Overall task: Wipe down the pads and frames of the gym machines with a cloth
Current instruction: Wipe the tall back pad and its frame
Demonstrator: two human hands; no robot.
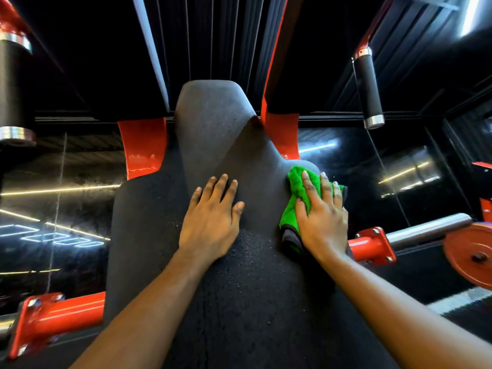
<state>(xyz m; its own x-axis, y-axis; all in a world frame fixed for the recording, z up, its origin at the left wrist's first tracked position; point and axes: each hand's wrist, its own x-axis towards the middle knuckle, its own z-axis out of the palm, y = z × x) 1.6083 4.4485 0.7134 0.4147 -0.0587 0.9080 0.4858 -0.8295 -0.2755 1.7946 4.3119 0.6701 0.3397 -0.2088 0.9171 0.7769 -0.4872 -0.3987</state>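
both hands on the pad [165, 235] — cloth [295, 206] under the right (its edge).

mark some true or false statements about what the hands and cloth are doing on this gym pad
1. The right hand presses a green cloth onto the black pad. True.
2. The left hand holds a spray bottle. False: it rests flat on the pad, holding nothing.
3. The cloth lies near the pad's right edge. True.
4. The frame tubes beside the pad are blue. False: they are red.
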